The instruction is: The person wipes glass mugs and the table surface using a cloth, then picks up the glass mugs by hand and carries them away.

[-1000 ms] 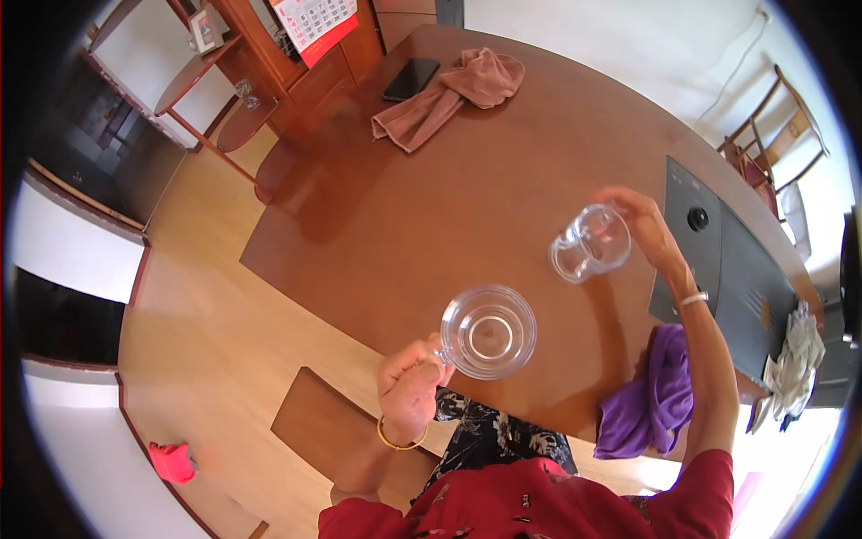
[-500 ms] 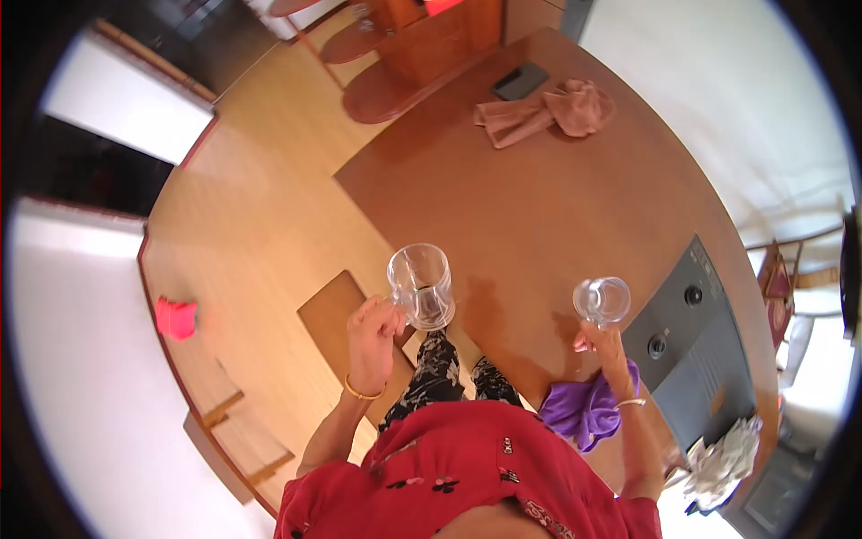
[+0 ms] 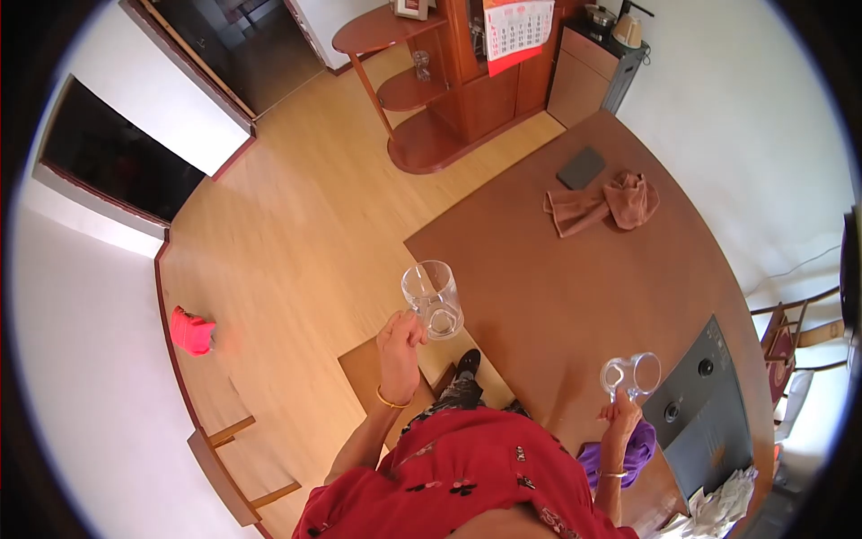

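Observation:
My left hand (image 3: 400, 346) has its fingers closed round the handle of a clear glass mug (image 3: 434, 296), held near the table's left edge with the floor partly behind it. On the right, my right hand (image 3: 620, 420) grips the handle of another clear glass mug (image 3: 633, 374), which is tilted on its side over the brown table (image 3: 548, 305). Just below the right hand lies a purple cloth (image 3: 636, 458). A black cooktop (image 3: 700, 404) is beside that mug.
A brown cloth (image 3: 628, 202) and a dark phone (image 3: 582, 168) lie at the table's far end. Left of the table are a stool (image 3: 364, 373) and wooden floor. Beyond stands a shelf unit (image 3: 422, 148). Chairs (image 3: 783, 346) and crumpled whitish material (image 3: 723, 508) are at the right.
The view has swung round, so the table appears farther right. Both mugs have turned in my hands; the right one has come back from over the table towards the purple cloth.

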`<action>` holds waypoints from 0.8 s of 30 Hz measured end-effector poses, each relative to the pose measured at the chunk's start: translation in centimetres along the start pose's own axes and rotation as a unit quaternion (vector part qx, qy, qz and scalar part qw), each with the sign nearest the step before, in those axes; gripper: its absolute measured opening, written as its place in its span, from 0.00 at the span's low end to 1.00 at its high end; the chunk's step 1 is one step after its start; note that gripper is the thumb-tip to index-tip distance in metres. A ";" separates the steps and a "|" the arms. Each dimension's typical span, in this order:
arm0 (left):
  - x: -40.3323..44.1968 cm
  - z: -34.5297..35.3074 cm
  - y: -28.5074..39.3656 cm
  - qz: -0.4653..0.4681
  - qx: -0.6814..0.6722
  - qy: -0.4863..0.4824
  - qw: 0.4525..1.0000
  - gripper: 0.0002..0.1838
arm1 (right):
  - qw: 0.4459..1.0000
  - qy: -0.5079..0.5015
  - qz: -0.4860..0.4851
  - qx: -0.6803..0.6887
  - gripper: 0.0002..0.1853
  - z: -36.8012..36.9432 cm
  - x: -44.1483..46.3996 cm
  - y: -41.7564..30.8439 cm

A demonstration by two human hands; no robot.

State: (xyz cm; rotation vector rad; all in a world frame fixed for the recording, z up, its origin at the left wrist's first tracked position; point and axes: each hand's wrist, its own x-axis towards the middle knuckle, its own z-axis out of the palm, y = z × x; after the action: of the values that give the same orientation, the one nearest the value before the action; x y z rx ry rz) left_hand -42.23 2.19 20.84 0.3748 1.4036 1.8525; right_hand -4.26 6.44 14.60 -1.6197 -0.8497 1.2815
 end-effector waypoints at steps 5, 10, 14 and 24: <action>2.9 -1.1 0.9 0.006 0.059 -0.012 0.998 0.18 | 1.000 0.026 -0.005 -0.005 0.23 1.8 -1.9 -1.4; 3.2 -0.6 0.2 0.005 0.055 0.016 0.998 0.19 | 0.998 0.017 0.031 -0.044 0.24 2.7 -0.9 -0.2; 3.7 -0.2 1.3 0.001 0.008 0.006 1.000 0.20 | 0.999 -0.026 0.008 -0.043 0.22 4.3 1.0 0.9; 7.2 0.2 4.0 0.032 -0.016 0.000 0.999 0.18 | 0.994 -0.086 0.019 -0.063 0.23 9.8 3.6 -0.9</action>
State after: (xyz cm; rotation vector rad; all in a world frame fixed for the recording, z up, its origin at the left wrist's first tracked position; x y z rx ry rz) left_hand -48.44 7.15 23.07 0.4089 1.3752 1.9233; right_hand -12.96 12.20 13.31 -1.6473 -1.0263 1.4348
